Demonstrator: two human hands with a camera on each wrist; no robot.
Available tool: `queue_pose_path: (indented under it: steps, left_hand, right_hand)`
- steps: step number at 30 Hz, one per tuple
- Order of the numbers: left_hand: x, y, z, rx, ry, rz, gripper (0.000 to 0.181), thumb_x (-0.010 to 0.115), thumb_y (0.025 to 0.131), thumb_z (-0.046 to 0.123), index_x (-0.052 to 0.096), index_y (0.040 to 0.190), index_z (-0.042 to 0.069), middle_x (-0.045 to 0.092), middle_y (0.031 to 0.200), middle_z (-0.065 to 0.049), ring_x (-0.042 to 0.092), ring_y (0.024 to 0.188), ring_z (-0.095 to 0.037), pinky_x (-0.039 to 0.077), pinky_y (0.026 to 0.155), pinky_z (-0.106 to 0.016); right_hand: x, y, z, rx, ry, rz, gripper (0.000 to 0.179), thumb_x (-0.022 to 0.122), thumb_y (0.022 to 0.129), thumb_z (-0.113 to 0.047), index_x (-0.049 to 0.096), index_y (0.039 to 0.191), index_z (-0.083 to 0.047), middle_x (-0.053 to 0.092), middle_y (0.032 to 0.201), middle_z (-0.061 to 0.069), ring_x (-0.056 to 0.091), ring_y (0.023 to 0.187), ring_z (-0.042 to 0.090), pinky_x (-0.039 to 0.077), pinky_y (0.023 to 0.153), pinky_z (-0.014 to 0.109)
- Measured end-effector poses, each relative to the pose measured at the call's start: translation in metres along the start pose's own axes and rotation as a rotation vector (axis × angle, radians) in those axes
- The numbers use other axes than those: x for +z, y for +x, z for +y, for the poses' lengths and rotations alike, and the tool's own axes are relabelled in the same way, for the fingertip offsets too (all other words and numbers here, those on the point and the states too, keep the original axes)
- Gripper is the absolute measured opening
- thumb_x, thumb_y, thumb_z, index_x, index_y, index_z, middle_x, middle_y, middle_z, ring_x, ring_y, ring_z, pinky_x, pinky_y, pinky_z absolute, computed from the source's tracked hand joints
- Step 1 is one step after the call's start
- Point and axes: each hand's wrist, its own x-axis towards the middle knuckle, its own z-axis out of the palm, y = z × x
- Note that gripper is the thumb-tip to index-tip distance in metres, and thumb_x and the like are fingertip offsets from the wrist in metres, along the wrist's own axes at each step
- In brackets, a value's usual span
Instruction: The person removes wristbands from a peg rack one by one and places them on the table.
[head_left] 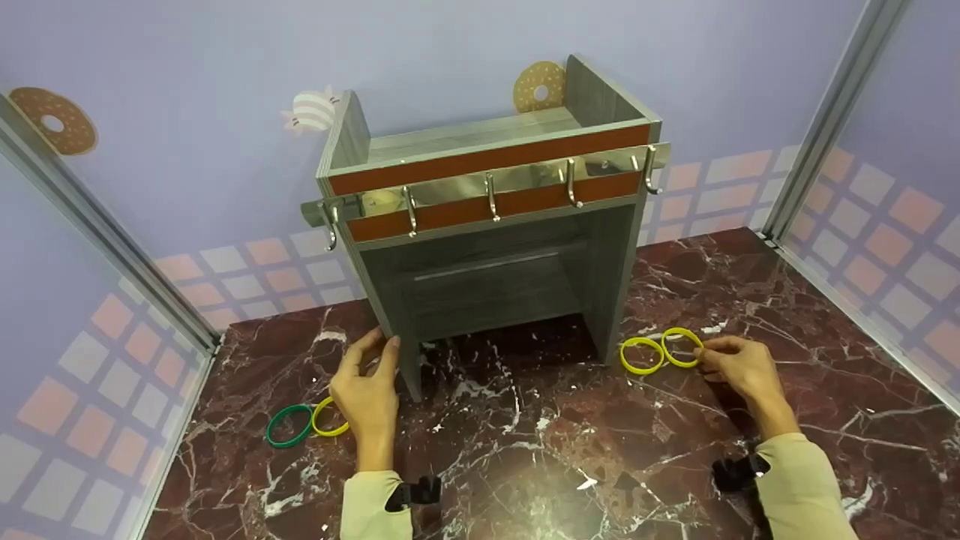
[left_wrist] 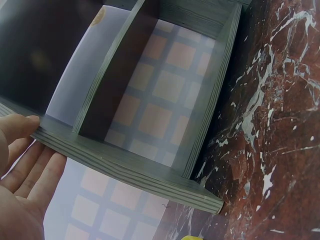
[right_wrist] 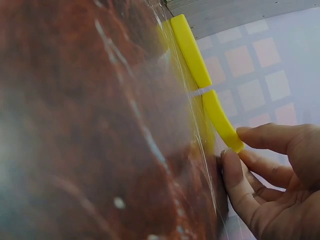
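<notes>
A grey wooden shelf unit (head_left: 627, 262) stands upright on the marbled table. My left hand (head_left: 367, 401) grips the front edge of its left side panel (left_wrist: 125, 167), thumb on the inner side and fingers round the outside. At the unit's right, my right hand (head_left: 746, 371) pinches the near edge of a yellow ring (right_wrist: 220, 120) between thumb and fingers. A second yellow ring (right_wrist: 191, 50) lies beside it, toward the shelf. Left of the unit lie a green ring (head_left: 287, 445) and another yellow ring (head_left: 315, 420), the latter partly hidden by my left hand.
A metal rail (head_left: 450, 191) with several hooks runs across the unit's upper front, over orange-brown strips (head_left: 495, 154). Patterned wall panels (head_left: 450, 45) enclose the back and sides. The marbled tabletop (head_left: 540, 465) stretches out in front of the unit.
</notes>
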Motion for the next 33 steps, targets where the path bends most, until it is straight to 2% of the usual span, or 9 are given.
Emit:
queue_pose_path:
  steps: [5, 12, 15, 21, 24, 28, 32, 33]
  left_hand:
    - [-0.001, -0.001, 0.0, -0.02, -0.01, -0.008, 0.021, 0.083, 0.092, 0.001, 0.079, 0.112, -0.004, 0.077, 0.101, -0.02, 0.076, 0.085, -0.015, 0.063, 0.072, -0.02]
    - [-0.004, -0.003, 0.001, -0.043, -0.017, -0.002, 0.02, 0.083, 0.092, 0.002, 0.079, 0.112, -0.004, 0.077, 0.101, -0.021, 0.077, 0.085, -0.02, 0.064, 0.071, -0.021]
    - [-0.005, -0.003, 0.001, -0.047, -0.004, -0.002, 0.021, 0.083, 0.093, 0.002, 0.079, 0.112, -0.004, 0.076, 0.102, -0.02, 0.077, 0.085, -0.018, 0.063, 0.071, -0.021]
    - [-0.007, -0.002, -0.003, -0.056, 0.023, -0.015, 0.021, 0.083, 0.093, 0.004, 0.079, 0.113, -0.003, 0.076, 0.103, -0.02, 0.076, 0.086, -0.016, 0.063, 0.075, -0.02]
    - [-0.008, -0.003, -0.005, -0.042, 0.056, -0.023, 0.022, 0.083, 0.093, 0.004, 0.079, 0.114, -0.003, 0.076, 0.102, -0.019, 0.076, 0.087, -0.022, 0.063, 0.075, -0.019]
    - [-0.009, -0.006, -0.009, 0.005, 0.116, -0.042, 0.023, 0.083, 0.094, 0.006, 0.079, 0.114, -0.003, 0.077, 0.1, -0.016, 0.076, 0.086, -0.027, 0.061, 0.075, -0.015]
    - [-0.01, -0.008, -0.013, 0.024, 0.139, -0.068, 0.023, 0.084, 0.093, 0.006, 0.08, 0.115, -0.002, 0.078, 0.099, -0.014, 0.076, 0.086, -0.031, 0.06, 0.076, -0.016]
    - [-0.01, -0.009, -0.013, 0.025, 0.144, -0.079, 0.024, 0.083, 0.094, 0.007, 0.08, 0.115, -0.002, 0.078, 0.1, -0.014, 0.076, 0.087, -0.03, 0.06, 0.076, -0.016]
  right_hand:
    - [-0.002, -0.002, 0.0, 0.022, -0.032, 0.002, 0.037, 0.075, 0.101, -0.011, 0.067, 0.124, 0.017, 0.078, 0.086, 0.008, 0.074, 0.069, 0.012, 0.065, 0.064, 0.026]
    - [0.0, -0.001, -0.001, 0.011, -0.019, 0.019, 0.039, 0.074, 0.101, -0.009, 0.064, 0.127, 0.018, 0.076, 0.088, 0.003, 0.072, 0.07, 0.011, 0.065, 0.065, 0.026]
    - [0.001, -0.001, -0.003, -0.008, -0.072, 0.039, 0.039, 0.074, 0.101, -0.01, 0.065, 0.127, 0.017, 0.076, 0.09, 0.007, 0.072, 0.069, 0.011, 0.064, 0.064, 0.025]
    - [0.003, -0.003, -0.012, -0.101, -0.288, 0.131, 0.035, 0.071, 0.103, -0.02, 0.071, 0.124, 0.008, 0.077, 0.104, 0.02, 0.073, 0.071, 0.018, 0.058, 0.06, 0.022]
    - [0.006, -0.006, -0.021, -0.158, -0.344, 0.186, 0.036, 0.069, 0.105, -0.025, 0.073, 0.125, 0.005, 0.075, 0.113, 0.024, 0.073, 0.087, 0.028, 0.054, 0.072, 0.027]
    - [0.008, -0.011, -0.036, -0.23, -0.334, 0.238, 0.039, 0.065, 0.108, -0.031, 0.072, 0.128, 0.002, 0.073, 0.119, 0.024, 0.066, 0.105, 0.034, 0.049, 0.082, 0.032]
    - [0.015, -0.017, -0.046, -0.296, -0.291, 0.26, 0.041, 0.064, 0.109, -0.033, 0.072, 0.13, 0.0, 0.073, 0.12, 0.022, 0.065, 0.106, 0.031, 0.048, 0.081, 0.027]
    - [0.017, -0.018, -0.047, -0.318, -0.284, 0.267, 0.041, 0.065, 0.108, -0.033, 0.071, 0.131, 0.001, 0.073, 0.121, 0.022, 0.065, 0.108, 0.032, 0.049, 0.084, 0.028]
